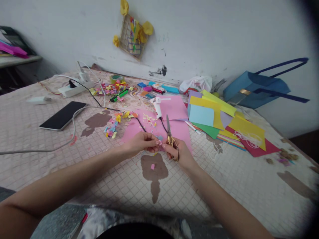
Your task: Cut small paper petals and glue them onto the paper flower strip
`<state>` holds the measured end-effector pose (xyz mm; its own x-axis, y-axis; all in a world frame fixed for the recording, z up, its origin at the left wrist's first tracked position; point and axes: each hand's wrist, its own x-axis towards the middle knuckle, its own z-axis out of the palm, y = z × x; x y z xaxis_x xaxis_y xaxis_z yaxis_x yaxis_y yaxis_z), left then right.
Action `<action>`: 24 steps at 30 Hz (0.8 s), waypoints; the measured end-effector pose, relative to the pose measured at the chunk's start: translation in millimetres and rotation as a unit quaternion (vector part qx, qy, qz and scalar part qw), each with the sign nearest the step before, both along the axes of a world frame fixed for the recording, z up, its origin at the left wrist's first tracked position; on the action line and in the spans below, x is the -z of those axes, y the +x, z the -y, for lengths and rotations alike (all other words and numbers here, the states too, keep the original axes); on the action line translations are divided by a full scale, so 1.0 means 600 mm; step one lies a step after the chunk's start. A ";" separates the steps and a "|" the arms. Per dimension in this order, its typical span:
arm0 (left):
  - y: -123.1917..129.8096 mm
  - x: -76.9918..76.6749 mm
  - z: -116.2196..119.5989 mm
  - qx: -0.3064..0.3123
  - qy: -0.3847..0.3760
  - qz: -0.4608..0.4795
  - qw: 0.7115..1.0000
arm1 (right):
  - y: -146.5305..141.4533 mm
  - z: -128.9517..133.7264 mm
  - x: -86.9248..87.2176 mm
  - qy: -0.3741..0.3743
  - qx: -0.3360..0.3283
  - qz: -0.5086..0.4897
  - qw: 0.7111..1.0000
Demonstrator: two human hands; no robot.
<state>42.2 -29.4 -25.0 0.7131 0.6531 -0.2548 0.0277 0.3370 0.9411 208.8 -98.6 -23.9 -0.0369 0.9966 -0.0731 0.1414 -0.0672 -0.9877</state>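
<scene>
My left hand (147, 142) pinches a small pink paper piece (160, 143) between thumb and fingertips. Close beside it, my right hand (179, 151) is closed around the gold handles of a pair of scissors (168, 127), whose blades point up and away. My right thumb and fingertip also meet at the pink piece. Under both hands lies a pink paper sheet (132, 131) with tiny yellow scraps on it. Behind the hands a white glue gun (157, 108) rests on the paper. A pink scrap (153, 166) lies on the table nearer to me.
At left are a black phone (63, 115) and a white power strip (74, 89) with cables. Small paper flowers (112, 127) and a green cutter (119, 95) lie behind the left hand. Coloured paper sheets (201, 114) and a blue bag (256, 88) are at right.
</scene>
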 end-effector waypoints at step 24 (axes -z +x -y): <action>-0.003 0.000 -0.004 0.022 0.071 -0.023 0.997 | -0.003 0.001 -0.012 0.017 -0.009 0.055 0.998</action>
<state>40.1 -27.1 -24.9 0.7320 0.6525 -0.1960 0.0842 0.1988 0.9764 207.0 -99.3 -16.7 -0.0481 0.9979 -0.0429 0.2492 -0.0296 -0.9680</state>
